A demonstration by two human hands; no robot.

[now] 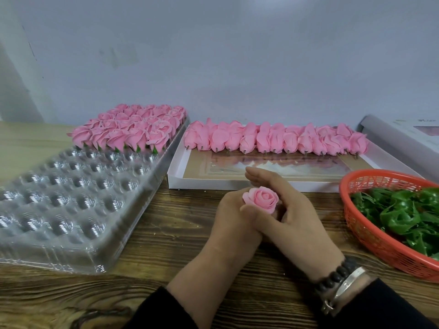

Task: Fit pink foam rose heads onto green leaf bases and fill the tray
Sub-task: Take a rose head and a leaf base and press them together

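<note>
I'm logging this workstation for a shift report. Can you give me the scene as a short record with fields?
held item: pink rose head, gripped by left hand and right hand
tray: clear plastic, far rows filled with finished roses, near cups empty
supply: rose heads in white box
leaf bases: in red basket, right side
surface: wooden table

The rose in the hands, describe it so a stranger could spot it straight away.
Start at the white box of pink rose heads lying in a row at the back of the wooden table. Just in front, both hands meet, the left hand gripping the single rose. It alone faces up, showing its spiral centre.
</note>
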